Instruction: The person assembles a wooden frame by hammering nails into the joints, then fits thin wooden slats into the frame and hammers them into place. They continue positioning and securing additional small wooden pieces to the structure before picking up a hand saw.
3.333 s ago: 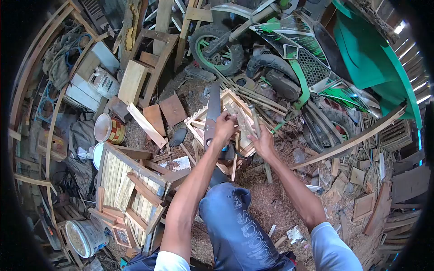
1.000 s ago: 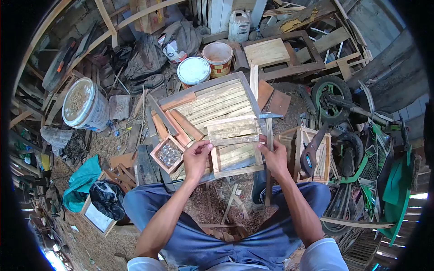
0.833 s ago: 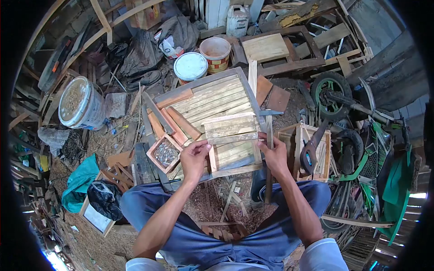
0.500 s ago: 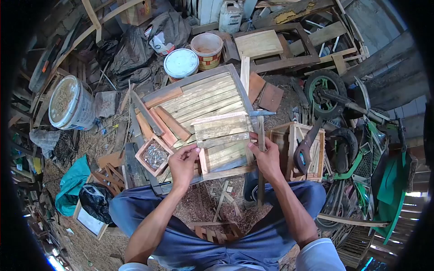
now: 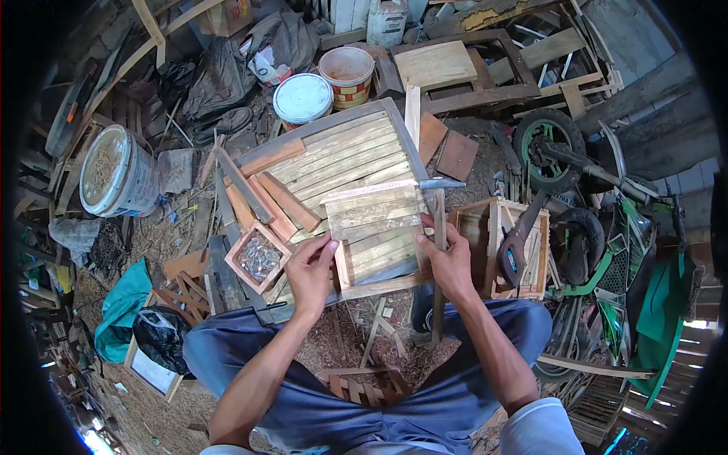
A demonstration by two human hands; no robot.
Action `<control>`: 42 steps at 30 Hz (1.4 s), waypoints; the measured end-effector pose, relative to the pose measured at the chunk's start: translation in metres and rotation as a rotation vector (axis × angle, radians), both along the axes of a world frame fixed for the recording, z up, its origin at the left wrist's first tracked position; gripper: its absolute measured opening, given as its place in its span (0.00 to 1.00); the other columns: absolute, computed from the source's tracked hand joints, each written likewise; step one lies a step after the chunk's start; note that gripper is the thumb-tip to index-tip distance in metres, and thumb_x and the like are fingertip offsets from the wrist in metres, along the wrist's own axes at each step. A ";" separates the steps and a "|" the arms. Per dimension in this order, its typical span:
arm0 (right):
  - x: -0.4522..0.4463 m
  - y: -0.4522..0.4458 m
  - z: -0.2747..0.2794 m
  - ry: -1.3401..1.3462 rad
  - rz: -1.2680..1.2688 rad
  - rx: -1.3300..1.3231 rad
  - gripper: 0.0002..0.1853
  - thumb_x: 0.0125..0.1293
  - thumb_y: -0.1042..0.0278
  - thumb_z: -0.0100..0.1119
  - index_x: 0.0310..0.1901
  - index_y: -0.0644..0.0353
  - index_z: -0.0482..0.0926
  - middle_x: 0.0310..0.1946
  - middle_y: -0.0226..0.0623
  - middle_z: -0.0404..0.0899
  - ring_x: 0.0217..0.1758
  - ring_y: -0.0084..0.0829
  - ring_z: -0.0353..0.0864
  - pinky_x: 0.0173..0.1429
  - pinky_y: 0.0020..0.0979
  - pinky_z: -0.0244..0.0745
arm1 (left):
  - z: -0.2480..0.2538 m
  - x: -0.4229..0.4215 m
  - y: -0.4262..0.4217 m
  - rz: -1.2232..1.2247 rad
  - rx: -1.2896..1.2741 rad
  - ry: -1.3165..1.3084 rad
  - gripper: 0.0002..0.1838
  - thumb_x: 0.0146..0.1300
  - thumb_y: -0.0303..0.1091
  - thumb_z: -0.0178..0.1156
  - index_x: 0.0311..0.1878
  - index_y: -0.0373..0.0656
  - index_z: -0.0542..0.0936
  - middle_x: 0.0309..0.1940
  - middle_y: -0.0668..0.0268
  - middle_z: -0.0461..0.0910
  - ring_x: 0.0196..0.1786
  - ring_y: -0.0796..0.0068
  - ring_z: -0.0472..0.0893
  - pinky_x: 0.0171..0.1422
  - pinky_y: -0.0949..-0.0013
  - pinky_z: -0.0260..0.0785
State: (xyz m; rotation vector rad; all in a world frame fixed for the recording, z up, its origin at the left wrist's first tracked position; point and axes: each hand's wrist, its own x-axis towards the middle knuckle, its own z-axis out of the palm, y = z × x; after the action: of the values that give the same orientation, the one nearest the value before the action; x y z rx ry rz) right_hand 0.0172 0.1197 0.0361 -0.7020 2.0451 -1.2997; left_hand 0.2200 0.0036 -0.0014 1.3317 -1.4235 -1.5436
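Note:
A small wooden frame (image 5: 383,287) lies over the slatted panel (image 5: 341,155) in front of me, with a board (image 5: 375,214) across its upper part. Through its lower opening, pale slats show. My left hand (image 5: 309,274) pinches the frame's left side piece between thumb and fingers. At the opposite side, my right hand (image 5: 449,258) grips the right edge, its thumb on top and some fingertips hidden. Just beside that hand lies a hammer (image 5: 438,303), handle toward me. A square wooden box (image 5: 258,256) of nails sits left of my left hand.
Loose wood strips (image 5: 284,201) rest on the panel's left part. To the right stands a wooden crate (image 5: 497,246) with a handsaw (image 5: 513,254) on it, near a green motorbike (image 5: 607,280). Buckets (image 5: 303,98) stand behind the panel; another bucket (image 5: 117,171) is at left.
The view has shifted slightly. Both hands keep hold of the frame's sides in nearly the same place.

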 end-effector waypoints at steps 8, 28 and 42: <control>-0.002 -0.004 0.010 -0.258 -0.050 0.019 0.23 0.62 0.76 0.64 0.61 0.66 0.78 0.51 0.38 0.83 0.51 0.22 0.79 0.60 0.26 0.70 | -0.007 -0.001 -0.004 -0.016 -0.021 0.057 0.12 0.63 0.26 0.68 0.49 0.31 0.85 0.42 0.64 0.82 0.40 0.81 0.79 0.46 0.77 0.73; 0.013 0.013 -0.013 -0.070 -0.133 0.053 0.16 0.62 0.68 0.68 0.51 0.64 0.85 0.40 0.37 0.87 0.42 0.22 0.81 0.52 0.26 0.74 | -0.007 0.008 0.004 0.027 -0.016 0.067 0.12 0.65 0.27 0.67 0.50 0.32 0.84 0.38 0.65 0.83 0.39 0.84 0.79 0.46 0.79 0.72; 0.022 0.018 -0.008 0.024 -0.107 0.101 0.16 0.65 0.71 0.65 0.54 0.61 0.84 0.40 0.42 0.88 0.40 0.21 0.82 0.50 0.29 0.76 | -0.005 0.011 0.004 -0.028 -0.014 0.026 0.13 0.67 0.28 0.66 0.52 0.31 0.82 0.43 0.65 0.82 0.45 0.81 0.79 0.53 0.77 0.71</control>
State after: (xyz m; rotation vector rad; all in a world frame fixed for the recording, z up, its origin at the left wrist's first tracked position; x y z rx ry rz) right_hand 0.0396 0.1374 0.0285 -0.5724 2.1774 -1.2419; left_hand 0.2308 0.0074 -0.0068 1.2842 -1.4405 -1.5607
